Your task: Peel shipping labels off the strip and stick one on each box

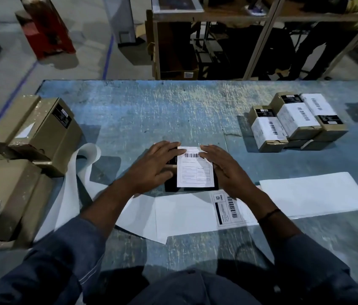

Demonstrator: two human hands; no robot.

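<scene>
At frame centre a small dark box sits on the scuffed blue table, with a white shipping label covering most of its top. The left hand and right hand lie flat, fingers straight, pressing the label's side edges. Just below, the backing strip crosses the table with one unpeeled label beside the right wrist. Labelled boxes cluster upper right and brown cartons crowd the left edge, with bare tabletop between.

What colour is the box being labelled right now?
The box is black, best seen in the head view.
</scene>
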